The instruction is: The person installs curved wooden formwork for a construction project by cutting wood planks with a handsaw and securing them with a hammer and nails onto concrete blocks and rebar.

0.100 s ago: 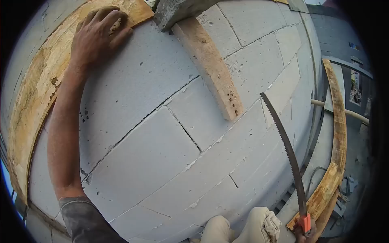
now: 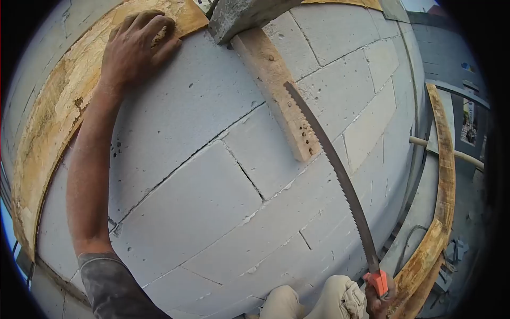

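Observation:
My right hand (image 2: 380, 300), low at the right, is closed around the orange-red handle of a curved hand saw (image 2: 346, 186). Its toothed blade points up and to the left, and its tip overlaps a short wooden batten (image 2: 273, 80) with nail holes in this view. At the upper left, my left hand (image 2: 135, 50) curls its fingers over the edge of a long, rough yellowish wooden board (image 2: 53, 114). The thumb lies on the board's lower side near its end.
Pale block wall (image 2: 196, 186) with open joints fills the middle. A grey concrete piece (image 2: 244, 18) juts out at the top, over the batten's upper end. Long timber strips (image 2: 445, 159) and a round pole (image 2: 467, 158) stand at the right. My knees (image 2: 319, 300) show at the bottom.
The saw has swung up and left, its tip moving from beside the batten to overlapping it. My right hand has shifted left; my left hand keeps its place on the board.

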Demonstrator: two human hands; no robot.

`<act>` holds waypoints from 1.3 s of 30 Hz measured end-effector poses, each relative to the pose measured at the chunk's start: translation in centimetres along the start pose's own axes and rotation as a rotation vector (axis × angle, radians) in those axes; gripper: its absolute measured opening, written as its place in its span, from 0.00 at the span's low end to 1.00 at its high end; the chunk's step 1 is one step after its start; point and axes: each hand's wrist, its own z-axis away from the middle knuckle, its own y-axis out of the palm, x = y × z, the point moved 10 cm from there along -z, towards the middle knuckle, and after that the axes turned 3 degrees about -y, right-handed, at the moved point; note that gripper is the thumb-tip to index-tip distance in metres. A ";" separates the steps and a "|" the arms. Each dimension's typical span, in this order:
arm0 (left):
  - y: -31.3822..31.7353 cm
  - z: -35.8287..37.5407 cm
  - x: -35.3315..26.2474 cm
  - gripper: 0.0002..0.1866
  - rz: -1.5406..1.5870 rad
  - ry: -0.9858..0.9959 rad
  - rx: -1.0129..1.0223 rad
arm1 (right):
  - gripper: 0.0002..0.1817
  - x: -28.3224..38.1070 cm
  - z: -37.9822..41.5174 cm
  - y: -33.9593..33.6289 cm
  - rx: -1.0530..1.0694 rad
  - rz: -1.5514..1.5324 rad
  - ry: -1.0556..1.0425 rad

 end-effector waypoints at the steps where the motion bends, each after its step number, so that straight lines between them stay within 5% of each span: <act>1: 0.0 0.2 0.1 0.21 -0.005 -0.010 -0.007 | 0.12 0.3 -0.3 2.6 -0.057 -0.120 0.079; 3: -0.3 0.6 0.2 0.22 -0.014 -0.030 -0.021 | 0.13 2.7 -5.5 6.1 -0.057 -0.180 -0.107; 11: 0.4 0.2 0.7 0.22 -0.009 -0.012 0.005 | 0.10 3.7 -15.3 15.5 0.044 -0.241 -0.042; 39: 0.5 0.4 -0.9 0.17 -0.114 0.015 -0.048 | 0.12 2.4 -19.5 23.8 0.010 -0.327 -0.128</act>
